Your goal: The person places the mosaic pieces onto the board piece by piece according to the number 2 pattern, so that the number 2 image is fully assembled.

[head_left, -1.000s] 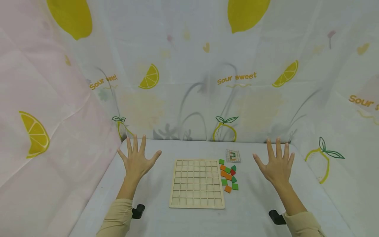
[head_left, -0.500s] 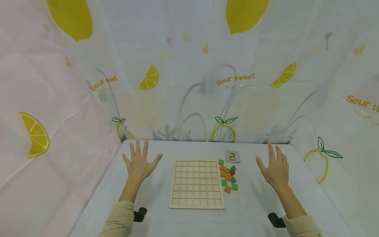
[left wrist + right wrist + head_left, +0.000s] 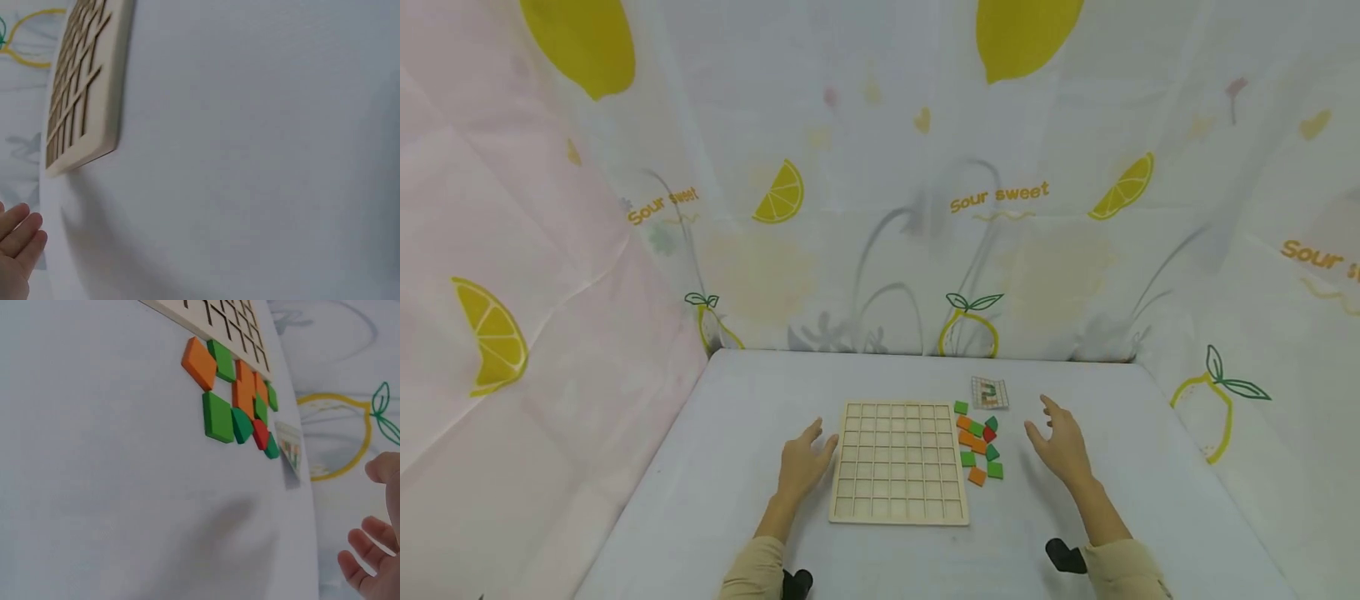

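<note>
A square wooden grid board (image 3: 898, 524) lies flat on the white table, its grid compartments bare. Along its right side lie several small coloured tiles: orange squares (image 3: 977, 477), green squares (image 3: 995, 471), dark green pieces (image 3: 992, 452) and a red piece (image 3: 989, 434). Behind them is a small creased card (image 3: 989, 393) printed with a grid pattern. My left hand (image 3: 802, 463) hovers by the board's left edge, fingers loosely bent, holding nothing. To the right of the tiles, my right hand (image 3: 1064, 444) hangs above the table with relaxed fingers and nothing in it.
The white table (image 3: 760, 392) is backed and flanked by hanging cloth (image 3: 865, 250) with lemon prints. Black wrist mounts (image 3: 1064, 556) sit at both sleeves. The table's far edge meets the back cloth.
Both hands, earlier raised with fingers spread, have come down and inward. The left moved right toward the board, the right moved left toward the tiles. Board, tiles and card stayed put.
</note>
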A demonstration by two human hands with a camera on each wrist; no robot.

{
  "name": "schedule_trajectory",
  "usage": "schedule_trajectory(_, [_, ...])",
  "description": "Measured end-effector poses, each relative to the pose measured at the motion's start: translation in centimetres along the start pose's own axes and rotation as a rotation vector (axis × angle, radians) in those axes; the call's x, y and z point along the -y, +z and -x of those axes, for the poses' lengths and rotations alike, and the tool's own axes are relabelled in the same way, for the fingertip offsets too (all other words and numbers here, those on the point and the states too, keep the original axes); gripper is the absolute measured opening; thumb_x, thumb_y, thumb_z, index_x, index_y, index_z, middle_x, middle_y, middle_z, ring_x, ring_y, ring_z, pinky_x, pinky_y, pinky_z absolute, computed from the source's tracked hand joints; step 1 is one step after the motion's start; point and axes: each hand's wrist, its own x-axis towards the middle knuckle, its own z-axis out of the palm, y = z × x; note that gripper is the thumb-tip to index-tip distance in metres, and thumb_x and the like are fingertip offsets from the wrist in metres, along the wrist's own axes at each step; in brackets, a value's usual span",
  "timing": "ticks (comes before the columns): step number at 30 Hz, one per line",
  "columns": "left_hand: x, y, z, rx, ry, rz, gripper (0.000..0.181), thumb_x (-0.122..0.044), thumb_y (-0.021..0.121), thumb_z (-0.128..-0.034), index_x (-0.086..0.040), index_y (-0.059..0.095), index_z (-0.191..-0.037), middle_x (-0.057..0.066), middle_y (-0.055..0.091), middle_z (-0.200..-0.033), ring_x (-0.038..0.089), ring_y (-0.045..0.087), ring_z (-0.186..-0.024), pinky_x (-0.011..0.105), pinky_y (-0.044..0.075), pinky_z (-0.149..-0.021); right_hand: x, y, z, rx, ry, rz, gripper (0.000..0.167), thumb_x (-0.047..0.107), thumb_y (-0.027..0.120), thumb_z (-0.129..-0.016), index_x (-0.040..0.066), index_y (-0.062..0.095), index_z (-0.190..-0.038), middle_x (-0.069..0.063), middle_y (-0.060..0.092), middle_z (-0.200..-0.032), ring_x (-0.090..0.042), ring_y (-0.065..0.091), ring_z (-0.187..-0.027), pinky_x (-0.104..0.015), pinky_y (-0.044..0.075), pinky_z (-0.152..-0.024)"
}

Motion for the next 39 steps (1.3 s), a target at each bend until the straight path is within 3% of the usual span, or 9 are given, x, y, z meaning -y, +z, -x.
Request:
schedule_trajectory(3, [0.6, 1.4, 0.7, -0.055, -0.002, 0.021, 0.040, -0.015, 0.067, -0.0852, 0.012, 0.058, -0.114, 0.028, 0.066, -0.102, 0.042, 0.064, -0.095, 0.052, 0.053, -0.084, -0.2, 1.6, 0.1, 0.026, 0.034, -0.032, 0.050, 0.007, 0.064, -0.084, -0.013, 0.046, -0.126, -0.034, 0.057, -0.105, -0.044, 0.059, -0.088, -0.055, 0.052, -0.075])
schedule_trajectory(10, [1.6, 3.2, 1.5, -0.043, -0.041, 0.061, 0.036, -0.015, 0.066, -0.0853, 0.008, 0.061, -0.112, 0.025, 0.062, -0.114, 0.043, 0.055, -0.112, 0.054, 0.044, -0.098, -0.9, 4.8, 0.4, 0.088, 0.153, -0.083, 0.044, 0.007, 0.064, -0.084, -0.012, 0.052, -0.122, -0.031, 0.060, -0.103, -0.040, 0.060, -0.087, -0.051, 0.053, -0.076])
schedule_trajectory(14, [1.9, 3.7, 1.4, 0.025, 0.041, -0.048, 0.044, -0.019, 0.064, -0.0857, 0.007, 0.057, -0.120, 0.026, 0.058, -0.121, 0.043, 0.050, -0.118, 0.058, 0.036, -0.103, -1.2, 6.5, 0.3, 0.095, 0.196, -0.080, 0.042, 0.009, 0.062, -0.084, -0.012, 0.054, -0.120, -0.030, 0.059, -0.102, -0.039, 0.059, -0.090, -0.052, 0.052, -0.078])
schedule_trajectory(18, [1.8, 3.7, 1.6, 0.096, 0.127, -0.147, 0.052, -0.021, 0.060, -0.0865, 0.007, 0.049, -0.129, 0.024, 0.053, -0.130, 0.042, 0.044, -0.125, 0.059, 0.027, -0.109, -1.2, 7.8, 0.1, 0.082, 0.227, 0.006, 0.042, 0.017, 0.063, -0.085, -0.010, 0.058, -0.117, -0.030, 0.058, -0.106, -0.043, 0.057, -0.096, -0.056, 0.048, -0.081])
schedule_trajectory(22, [1.7, 3.5, 1.8, 0.104, 0.148, -0.188, 0.046, -0.018, 0.056, -0.0892, 0.008, 0.051, -0.127, 0.022, 0.052, -0.133, 0.039, 0.043, -0.127, 0.058, 0.025, -0.110, -0.4, 8.5, -0.3, 0.084, 0.236, 0.082, 0.041, 0.022, 0.063, -0.086, -0.007, 0.061, -0.114, -0.028, 0.059, -0.105, -0.045, 0.055, -0.098, -0.060, 0.046, -0.079])
schedule_trajectory(27, [1.8, 3.5, 1.9, 0.092, 0.134, -0.211, 0.040, -0.012, 0.055, -0.0898, 0.006, 0.054, -0.125, 0.020, 0.054, -0.131, 0.038, 0.045, -0.127, 0.058, 0.026, -0.110, 0.3, 8.6, -1.3, 0.121, 0.266, 0.114, 0.035, 0.021, 0.061, -0.087, -0.004, 0.064, -0.112, -0.020, 0.063, -0.092, -0.037, 0.058, -0.087, -0.054, 0.049, -0.071])
schedule_trajectory(33, [2.3, 3.7, 1.8, 0.053, 0.130, -0.164, 0.035, -0.008, 0.056, -0.0878, 0.006, 0.059, -0.120, 0.021, 0.059, -0.124, 0.039, 0.050, -0.122, 0.059, 0.028, -0.108, 0.5, 8.6, -2.2, 0.136, 0.288, 0.081, 0.031, 0.011, 0.061, -0.082, -0.009, 0.065, -0.105, -0.023, 0.065, -0.090, -0.034, 0.060, -0.081, -0.050, 0.052, -0.071])
schedule_trajectory(39, [2.3, 3.7, 1.9, -0.016, 0.154, -0.121, 0.033, -0.008, 0.062, -0.0830, 0.005, 0.063, -0.113, 0.020, 0.064, -0.117, 0.040, 0.055, -0.115, 0.059, 0.032, -0.106, 0.9, 8.4, -2.9, 0.172, 0.329, 0.076, 0.033, 0.011, 0.062, -0.077, -0.013, 0.064, -0.100, -0.027, 0.065, -0.098, -0.037, 0.062, -0.089, -0.048, 0.054, -0.077])
